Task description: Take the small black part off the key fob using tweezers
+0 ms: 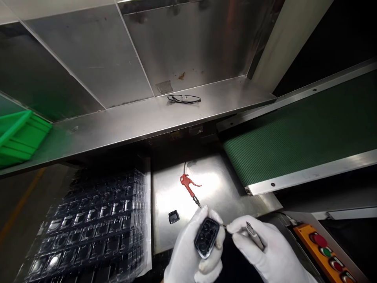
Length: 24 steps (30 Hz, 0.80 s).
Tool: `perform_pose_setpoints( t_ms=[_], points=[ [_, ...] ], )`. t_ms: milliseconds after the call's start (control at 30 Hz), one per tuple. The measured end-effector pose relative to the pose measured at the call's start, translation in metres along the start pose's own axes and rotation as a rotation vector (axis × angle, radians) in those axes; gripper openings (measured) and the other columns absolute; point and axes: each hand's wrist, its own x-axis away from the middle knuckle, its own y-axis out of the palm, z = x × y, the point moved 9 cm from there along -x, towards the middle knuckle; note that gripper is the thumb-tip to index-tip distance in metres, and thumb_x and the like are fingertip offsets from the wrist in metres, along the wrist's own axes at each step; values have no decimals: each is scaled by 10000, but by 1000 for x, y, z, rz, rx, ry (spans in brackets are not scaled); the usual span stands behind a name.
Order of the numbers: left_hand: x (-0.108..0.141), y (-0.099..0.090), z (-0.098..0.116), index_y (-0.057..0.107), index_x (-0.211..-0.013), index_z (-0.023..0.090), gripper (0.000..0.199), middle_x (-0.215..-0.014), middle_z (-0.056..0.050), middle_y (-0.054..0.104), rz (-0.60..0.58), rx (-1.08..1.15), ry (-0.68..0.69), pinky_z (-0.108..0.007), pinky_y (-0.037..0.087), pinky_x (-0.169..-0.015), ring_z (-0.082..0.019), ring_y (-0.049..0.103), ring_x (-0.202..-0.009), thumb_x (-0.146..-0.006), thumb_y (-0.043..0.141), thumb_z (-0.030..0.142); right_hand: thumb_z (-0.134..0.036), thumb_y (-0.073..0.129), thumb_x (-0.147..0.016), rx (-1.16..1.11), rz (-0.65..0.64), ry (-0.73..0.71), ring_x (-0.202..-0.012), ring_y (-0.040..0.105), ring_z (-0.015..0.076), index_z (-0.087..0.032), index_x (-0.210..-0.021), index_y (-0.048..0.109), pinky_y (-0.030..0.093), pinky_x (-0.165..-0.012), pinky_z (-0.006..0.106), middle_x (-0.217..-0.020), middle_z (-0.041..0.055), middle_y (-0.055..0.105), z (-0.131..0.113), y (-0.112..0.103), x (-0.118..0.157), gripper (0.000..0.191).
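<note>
**Cradled in one hand, pinched in the other**

The left hand (193, 251) curls around a black key-fob shell (207, 237), fingers wrapped behind it and its row of button openings turned up toward the camera. The shell is held in the air just past the near edge of the steel desk (169, 188), not resting on anything. The right hand (259, 249) pinches a slim metal tool (253, 234) between thumb and forefinger, its thin tip reaching across to touch or almost touch the shell's side. Both hands wear white gloves, and holding the shell up this way seems to keep its open face in view and within reach of that tip.

Counted, there are two hands, one shell and one tool. The openings in the shell look like about six, though the fingers and glare make that uncertain. On the desk, one red air blow gun (188, 184) lies near the hands, nozzle toward them, probably placed for quick pickup. One small black part (173, 217) sits near the left edge. Beyond that edge stands a stack of clear trays (88, 228) with many black parts in rows; the layers cannot be counted. Higher up are one pair of glasses (184, 99) on a steel shelf (118, 129) and one green plastic tray (20, 135) at its left end. To the right run one green conveyor belt (294, 133) and an orange button panel (324, 251).
</note>
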Motion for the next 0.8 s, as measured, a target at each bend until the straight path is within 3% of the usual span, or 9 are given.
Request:
perform_pose_setpoints(
  t_ms=[433, 667, 733, 800],
  points=[
    [0, -10, 6, 637, -995, 161, 474, -630, 34, 552, 186, -95, 54, -124, 113, -255, 10, 234, -279, -972, 516, 618, -476, 583, -1043, -35, -15, 46, -796, 646, 116, -250, -1082, 685, 524, -742, 151, -898, -26, 684, 12, 3, -10, 251],
    [3, -12, 3, 625, -1006, 165, 412, -639, 23, 579, 197, -66, 63, -140, 95, -276, 2, 238, -288, -963, 553, 568, -502, 576, -1019, -13, -47, 85, -824, 654, 160, -215, -1081, 696, 536, -771, 216, -923, 12, 693, 14, 7, -10, 317],
    [2, -16, 8, 632, -994, 162, 433, -634, 18, 587, 246, -101, 123, -142, 126, -293, 0, 271, -292, -953, 567, 588, -556, 554, -1000, 17, -5, 123, -780, 634, 171, -209, -1067, 687, 529, -780, 248, -862, 10, 674, 22, 4, -17, 378],
    [2, -26, 15, 631, -962, 160, 427, -612, 16, 570, 343, -100, 214, -137, 192, -318, -34, 393, -341, -940, 599, 585, -623, 505, -988, 67, 75, 175, -810, 623, 185, -210, -1069, 672, 513, -828, 272, -868, 10, 665, 45, 1, -32, 453]
  ],
)
